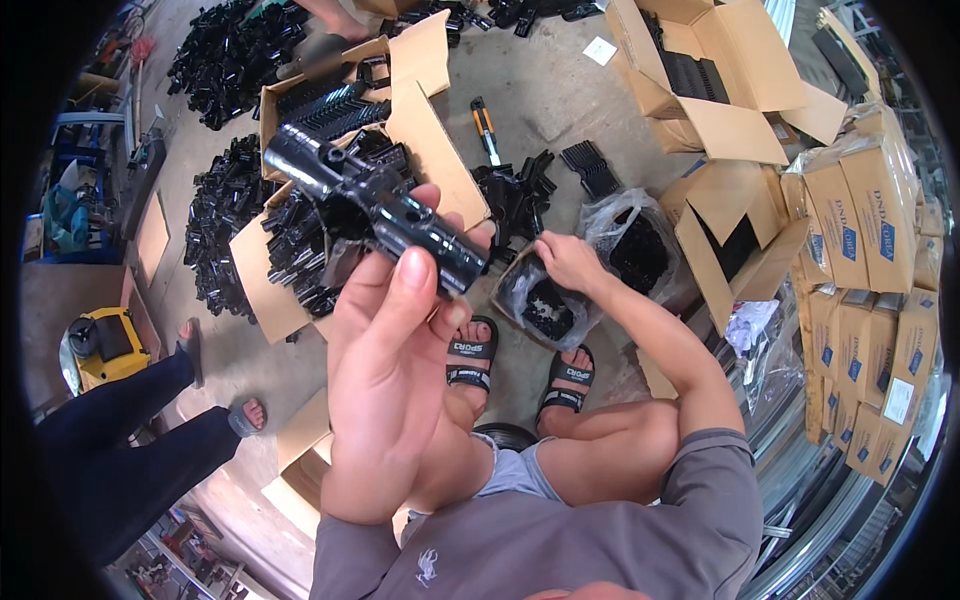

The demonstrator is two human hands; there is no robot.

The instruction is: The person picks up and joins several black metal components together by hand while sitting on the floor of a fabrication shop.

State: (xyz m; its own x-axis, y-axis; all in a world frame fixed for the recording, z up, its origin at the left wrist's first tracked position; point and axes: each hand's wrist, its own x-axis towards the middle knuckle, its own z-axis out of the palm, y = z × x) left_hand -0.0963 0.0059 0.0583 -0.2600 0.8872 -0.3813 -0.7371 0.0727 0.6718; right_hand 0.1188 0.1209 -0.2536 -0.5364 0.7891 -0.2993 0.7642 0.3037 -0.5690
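Raised in front of me, my left hand (385, 310) is closed round a glossy black pipe fitting (310, 165) with tubular ends. My right hand (570, 262) reaches to the edge of a small plastic-lined box (507, 290) that contains small black parts. Its fingers are pinched together beside a heap of black fittings (515, 195); whatever they grip is too small to make out. Just right of that hand is a clear plastic bag (655, 205) with more small black pieces. Part of an open carton of black fittings (300, 265) shows behind my left hand.
Another carton (430, 55) holds rows of black parts, with fitting piles (225, 220) on the floor. An orange-handled tool (484, 130) lies ahead. Open cartons (735, 140) and stacked boxes (865, 220) stand right. Another person's legs (150, 420) are at left, near a yellow machine (110, 345).
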